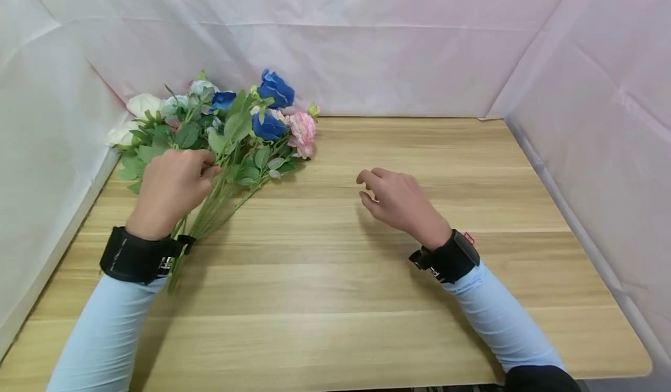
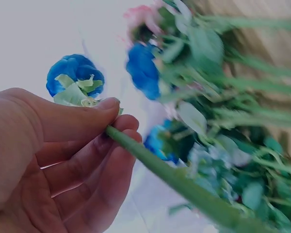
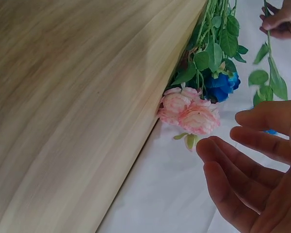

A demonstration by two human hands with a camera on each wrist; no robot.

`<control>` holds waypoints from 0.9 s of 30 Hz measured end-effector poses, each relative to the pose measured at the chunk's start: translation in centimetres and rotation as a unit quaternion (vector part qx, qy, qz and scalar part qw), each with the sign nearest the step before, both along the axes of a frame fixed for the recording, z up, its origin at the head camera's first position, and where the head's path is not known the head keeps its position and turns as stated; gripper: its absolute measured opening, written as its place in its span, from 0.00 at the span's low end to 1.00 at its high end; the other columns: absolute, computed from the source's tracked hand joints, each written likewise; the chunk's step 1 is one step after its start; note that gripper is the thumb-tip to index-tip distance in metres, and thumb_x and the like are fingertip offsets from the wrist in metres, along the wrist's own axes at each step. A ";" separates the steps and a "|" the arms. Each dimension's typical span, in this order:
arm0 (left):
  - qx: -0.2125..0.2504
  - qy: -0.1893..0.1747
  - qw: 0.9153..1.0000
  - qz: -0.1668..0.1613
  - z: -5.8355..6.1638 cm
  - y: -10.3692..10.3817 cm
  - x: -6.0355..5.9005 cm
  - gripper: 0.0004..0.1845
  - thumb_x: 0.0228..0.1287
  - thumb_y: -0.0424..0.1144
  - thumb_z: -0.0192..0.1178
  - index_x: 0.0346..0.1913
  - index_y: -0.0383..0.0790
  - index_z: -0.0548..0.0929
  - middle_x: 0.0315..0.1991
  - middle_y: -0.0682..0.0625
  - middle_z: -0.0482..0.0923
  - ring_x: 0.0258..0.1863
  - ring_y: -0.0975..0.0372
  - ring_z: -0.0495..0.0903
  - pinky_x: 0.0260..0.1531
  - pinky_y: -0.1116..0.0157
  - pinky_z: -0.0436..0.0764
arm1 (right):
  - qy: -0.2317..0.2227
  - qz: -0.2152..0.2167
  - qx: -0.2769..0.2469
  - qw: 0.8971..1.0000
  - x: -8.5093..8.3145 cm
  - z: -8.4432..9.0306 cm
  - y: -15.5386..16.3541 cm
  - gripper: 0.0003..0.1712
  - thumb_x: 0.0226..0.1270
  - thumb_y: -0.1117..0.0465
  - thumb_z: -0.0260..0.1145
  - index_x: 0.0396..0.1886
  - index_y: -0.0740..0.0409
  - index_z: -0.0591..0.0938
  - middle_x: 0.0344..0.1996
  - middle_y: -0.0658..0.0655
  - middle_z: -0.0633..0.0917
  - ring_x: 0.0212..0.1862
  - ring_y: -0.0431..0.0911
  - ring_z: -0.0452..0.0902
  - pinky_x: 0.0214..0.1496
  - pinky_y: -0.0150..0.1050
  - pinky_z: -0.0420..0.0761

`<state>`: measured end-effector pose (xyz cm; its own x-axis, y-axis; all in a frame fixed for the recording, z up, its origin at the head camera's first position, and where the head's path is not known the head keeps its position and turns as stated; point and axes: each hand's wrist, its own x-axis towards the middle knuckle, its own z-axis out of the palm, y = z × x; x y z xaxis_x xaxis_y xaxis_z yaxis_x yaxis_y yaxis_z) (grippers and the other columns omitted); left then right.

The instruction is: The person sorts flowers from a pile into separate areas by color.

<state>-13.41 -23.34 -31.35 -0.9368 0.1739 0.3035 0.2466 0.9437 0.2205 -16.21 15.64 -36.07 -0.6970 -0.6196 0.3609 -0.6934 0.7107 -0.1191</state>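
A bunch of artificial flowers [image 1: 230, 130] lies at the back left of the wooden table [image 1: 367, 252], with blue, pink and white blooms and green stems. My left hand [image 1: 170, 188] rests over the stems and pinches one green stem [image 2: 184, 187] between thumb and fingers; a blue bloom [image 2: 75, 73] shows beyond the thumb. My right hand [image 1: 395, 197] hovers over the middle of the table, fingers loosely curled, holding nothing. In the right wrist view its fingers [image 3: 247, 167] are spread near the pink blooms [image 3: 189, 111].
White sheeting [image 1: 367, 42] walls in the table at the back and on both sides. The flower heads reach the back left corner. Bare wood lies to the right of and in front of the bunch.
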 end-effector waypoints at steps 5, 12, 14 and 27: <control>0.024 -0.010 0.999 -0.047 1.0 2.6 -0.5 0.09 0.71 0.34 0.64 0.31 0.36 0.87 0.22 0.42 0.82 0.17 0.57 0.71 0.21 0.61 0.66 | -0.016 0.003 -0.009 1.000 0.1 0.4 -0.4 0.12 0.71 0.61 0.65 0.51 0.54 0.83 0.36 0.52 0.88 0.23 0.42 0.77 0.23 0.35 0.72; 0.060 -0.041 0.992 -0.104 0.6 6.3 -1.7 0.09 0.70 0.33 0.66 0.29 0.39 0.85 0.20 0.48 0.78 0.17 0.59 0.64 0.27 0.62 0.62 | -0.066 0.015 -0.030 0.997 0.5 0.8 -0.6 0.12 0.73 0.58 0.66 0.53 0.53 0.83 0.35 0.50 0.89 0.28 0.42 0.83 0.28 0.35 0.78; 0.060 -0.048 0.990 -0.114 0.3 6.9 -1.9 0.10 0.70 0.33 0.66 0.27 0.39 0.84 0.18 0.49 0.72 0.16 0.60 0.60 0.27 0.63 0.60 | -0.072 0.019 -0.035 0.997 0.6 0.8 -0.9 0.13 0.73 0.58 0.66 0.54 0.54 0.83 0.35 0.51 0.90 0.30 0.44 0.85 0.29 0.35 0.79; 0.117 -0.076 0.976 -0.170 -0.5 12.7 -3.0 0.12 0.71 0.37 0.67 0.27 0.40 0.84 0.18 0.49 0.76 0.19 0.59 0.70 0.27 0.65 0.64 | -0.090 0.024 -0.059 0.994 0.9 0.9 -2.0 0.15 0.77 0.52 0.64 0.54 0.55 0.84 0.33 0.50 0.90 0.32 0.42 0.86 0.32 0.37 0.81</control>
